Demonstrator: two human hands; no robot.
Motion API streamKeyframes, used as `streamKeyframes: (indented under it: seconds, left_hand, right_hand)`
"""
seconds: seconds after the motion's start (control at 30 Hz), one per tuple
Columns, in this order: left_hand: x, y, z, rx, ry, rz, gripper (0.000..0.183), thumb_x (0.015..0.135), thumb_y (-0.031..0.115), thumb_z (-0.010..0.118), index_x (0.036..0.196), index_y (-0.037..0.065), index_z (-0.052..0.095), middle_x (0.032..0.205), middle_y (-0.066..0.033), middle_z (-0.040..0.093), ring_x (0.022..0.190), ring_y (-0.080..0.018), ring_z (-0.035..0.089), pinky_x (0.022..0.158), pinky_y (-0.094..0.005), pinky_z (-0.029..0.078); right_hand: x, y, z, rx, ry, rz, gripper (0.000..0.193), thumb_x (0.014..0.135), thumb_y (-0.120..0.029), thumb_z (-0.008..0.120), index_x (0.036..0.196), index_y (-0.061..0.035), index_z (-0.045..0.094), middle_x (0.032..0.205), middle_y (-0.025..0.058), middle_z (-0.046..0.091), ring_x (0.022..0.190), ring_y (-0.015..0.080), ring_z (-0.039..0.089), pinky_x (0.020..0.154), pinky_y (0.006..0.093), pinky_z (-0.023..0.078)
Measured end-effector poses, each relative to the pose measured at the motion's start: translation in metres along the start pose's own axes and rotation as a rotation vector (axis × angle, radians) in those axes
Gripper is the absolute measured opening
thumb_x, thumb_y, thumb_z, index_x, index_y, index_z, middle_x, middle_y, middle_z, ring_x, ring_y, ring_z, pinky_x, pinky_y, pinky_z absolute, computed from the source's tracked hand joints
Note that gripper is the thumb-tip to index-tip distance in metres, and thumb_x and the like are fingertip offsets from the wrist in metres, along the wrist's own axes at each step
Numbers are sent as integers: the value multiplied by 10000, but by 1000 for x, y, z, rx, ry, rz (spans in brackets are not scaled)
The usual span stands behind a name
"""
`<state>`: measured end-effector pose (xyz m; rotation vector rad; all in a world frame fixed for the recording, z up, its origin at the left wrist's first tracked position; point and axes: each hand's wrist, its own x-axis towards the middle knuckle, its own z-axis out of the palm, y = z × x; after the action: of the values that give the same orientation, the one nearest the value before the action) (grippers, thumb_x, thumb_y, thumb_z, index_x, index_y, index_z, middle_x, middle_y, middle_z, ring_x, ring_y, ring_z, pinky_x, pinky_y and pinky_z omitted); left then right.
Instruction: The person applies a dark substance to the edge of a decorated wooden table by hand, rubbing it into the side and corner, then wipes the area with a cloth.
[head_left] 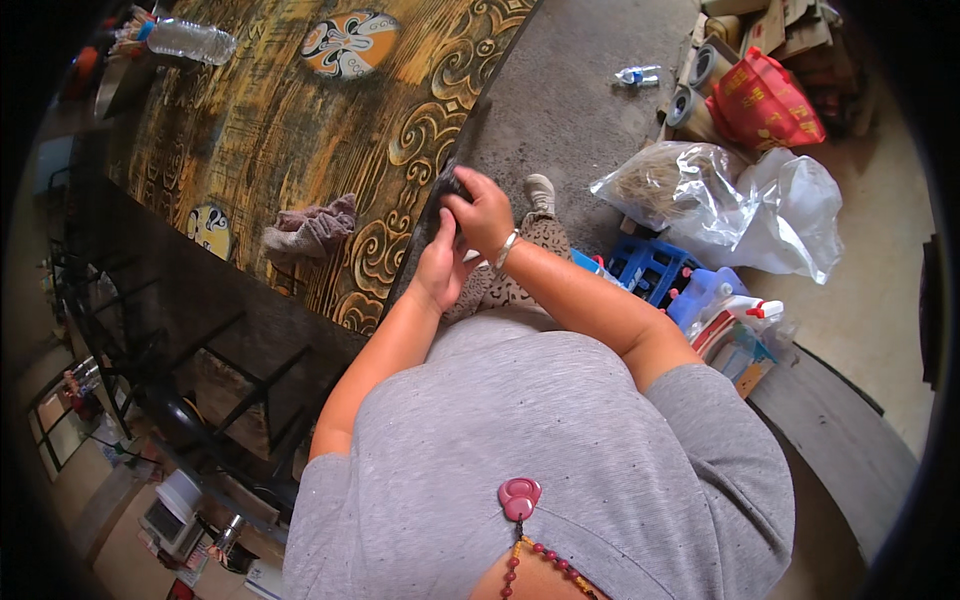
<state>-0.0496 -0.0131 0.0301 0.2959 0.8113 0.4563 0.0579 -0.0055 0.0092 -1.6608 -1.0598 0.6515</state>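
Both my hands are close together in front of my body, at the near right edge of the wooden table [270, 150]. My right hand [485, 215], with a pale bracelet [508, 248] on the wrist, has its fingers curled at a small dark patch by the table edge. Whether that patch is a held thing or part of the edge is unclear. My left hand [440, 272] sits just below, its thumb stretched up toward the right hand and its other fingers partly hidden. On the tabletop, left of my hands, lies a crumpled greyish-brown cloth [312, 228].
A clear plastic bottle [190, 42] lies at the table's far left. To the right are a small bottle [638, 76] on the floor, a red bag [765, 100], clear plastic bags [730, 205] and a blue crate [650, 270]. Black metal frames [230, 385] stand at the left.
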Motion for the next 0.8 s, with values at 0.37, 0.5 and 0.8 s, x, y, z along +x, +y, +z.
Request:
streamKeyframes:
  seconds: [0.37, 0.5, 0.8]
  left_hand:
    - [9, -13, -8, -151, 81, -7, 409, 912, 427, 333, 1225, 178, 415, 1197, -16, 457, 1036, -161, 460, 846, -365, 399]
    - [20, -8, -6, -221, -14, 0, 436, 914, 426, 324, 1241, 145, 393, 1193, -21, 468, 1059, -164, 461, 863, -344, 391]
    - [20, -5, 2, -174, 35, -1, 370, 930, 337, 335, 1232, 134, 402, 1172, -12, 491, 1017, -145, 485, 854, -325, 395]
  right_hand:
    - [-13, 2, -5, -82, -160, -51, 397, 725, -108, 629, 1103, -16, 546, 1154, 163, 530, 1094, 263, 492, 935, 302, 366]
    - [-7, 7, 1, -115, -83, -36, 409, 737, -114, 620, 1117, 8, 529, 1182, 178, 505, 1115, 270, 477, 955, 298, 348]
    - [2, -1, -5, -215, -100, -88, 432, 736, -46, 536, 1162, 9, 487, 1237, 192, 451, 1184, 301, 396, 1006, 331, 283]
